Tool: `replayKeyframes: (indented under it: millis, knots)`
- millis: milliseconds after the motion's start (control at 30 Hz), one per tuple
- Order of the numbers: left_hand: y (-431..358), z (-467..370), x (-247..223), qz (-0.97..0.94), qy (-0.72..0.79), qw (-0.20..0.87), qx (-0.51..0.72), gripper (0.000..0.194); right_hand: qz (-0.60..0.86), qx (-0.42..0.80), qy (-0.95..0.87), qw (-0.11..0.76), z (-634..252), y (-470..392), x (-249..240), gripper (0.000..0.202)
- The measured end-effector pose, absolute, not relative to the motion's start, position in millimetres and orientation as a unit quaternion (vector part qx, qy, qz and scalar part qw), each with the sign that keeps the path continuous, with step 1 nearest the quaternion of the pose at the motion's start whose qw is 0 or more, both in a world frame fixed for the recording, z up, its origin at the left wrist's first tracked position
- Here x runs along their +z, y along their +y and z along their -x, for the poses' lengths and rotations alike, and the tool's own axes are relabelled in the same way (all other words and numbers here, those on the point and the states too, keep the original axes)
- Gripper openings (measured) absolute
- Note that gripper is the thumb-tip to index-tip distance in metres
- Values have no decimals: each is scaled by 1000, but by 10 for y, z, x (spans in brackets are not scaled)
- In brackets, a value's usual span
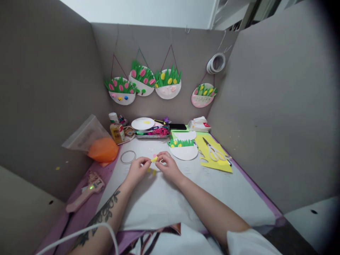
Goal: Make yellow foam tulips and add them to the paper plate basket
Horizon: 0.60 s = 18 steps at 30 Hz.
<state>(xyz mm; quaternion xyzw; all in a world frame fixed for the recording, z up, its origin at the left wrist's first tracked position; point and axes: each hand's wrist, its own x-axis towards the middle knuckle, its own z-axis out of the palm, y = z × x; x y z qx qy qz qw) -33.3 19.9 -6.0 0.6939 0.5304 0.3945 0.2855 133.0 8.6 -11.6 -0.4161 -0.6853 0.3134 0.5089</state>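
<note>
Between my two hands, above the white table covering, is a small yellow paper piece point(154, 159). My left hand point(140, 167) pinches one end of it with thumb and forefinger. From the other side, my right hand point(166, 164) grips it with bent fingers; its exact shape is partly hidden by the fingertips. A few yellow scraps point(154, 172) lie on the covering just below my hands. To the right rests a white paper-plate pocket point(183, 152) with green paper grass and yellow paper flowers.
At right, white-handled scissors point(215, 153) lie on yellow paper point(221, 164). A pink glue gun point(87, 193) with a lit green light sits at left, near a bag of orange material point(102, 148). A tray of supplies point(151, 135) and a glue bottle point(117, 131) stand behind.
</note>
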Motion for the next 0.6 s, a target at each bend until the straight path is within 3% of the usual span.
replayKeyframes:
  millis: [600]
  knots:
    - [157, 301, -8, -704, 510, 315, 381, 22, 450, 367, -646, 496, -1313, 166, -180, 7]
